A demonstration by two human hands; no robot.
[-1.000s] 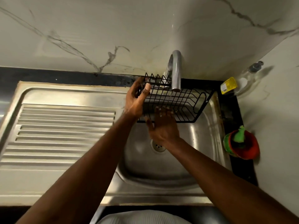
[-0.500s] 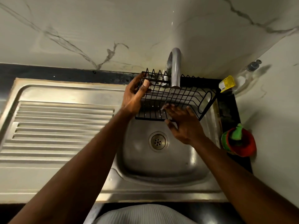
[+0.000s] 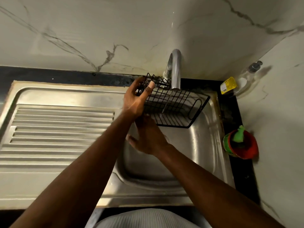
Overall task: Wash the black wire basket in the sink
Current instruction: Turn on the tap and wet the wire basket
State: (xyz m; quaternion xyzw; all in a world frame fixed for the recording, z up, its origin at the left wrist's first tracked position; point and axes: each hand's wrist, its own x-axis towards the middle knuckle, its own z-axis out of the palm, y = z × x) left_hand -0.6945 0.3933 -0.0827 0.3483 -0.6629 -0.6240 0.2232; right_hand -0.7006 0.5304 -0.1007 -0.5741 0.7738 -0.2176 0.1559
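Rinse under way. The black wire basket [image 3: 177, 109] is held above the sink [image 3: 205, 145] basin, tilted, its left end highest and its middle directly under the faucet [image 3: 176, 69]. A thin water stream [image 3: 167, 102] falls through the mesh floor.

Left hand [image 3: 136, 101]: fingers and thumb curled round the wires at the basket's left end, carrying its weight.

Right hand [image 3: 148, 139]: below the basket's near-left corner, fingers stretched out and relaxed, gripping nothing. Its fingertips are hidden behind the left wrist, so contact with the basket's underside is likely but not certain.

Progress, as judged:
- Done: basket brought to the tap, water on, middle section wetted.
- No suds on the wires and no scrubber in either hand, so this looks like plain rinsing or hand rubbing, roughly mid-task.
- Left: the right end and looped handle sit outside the stream, then the underside, shutting off the tap and setting the basket to drain.

Count:
- Wire baskets: one.
- Hands: two.
- Faucets: one, with one stream.
- Basins: one, with one ribbed drainboard [image 3: 57, 129] to its left.
- Clear pump bottle [image 3: 241, 81] with yellow label: one, back right corner.
- Red and green tub [image 3: 241, 148]: one, on the black counter [image 3: 243, 170], holding one green scrubber [image 3: 239, 134].
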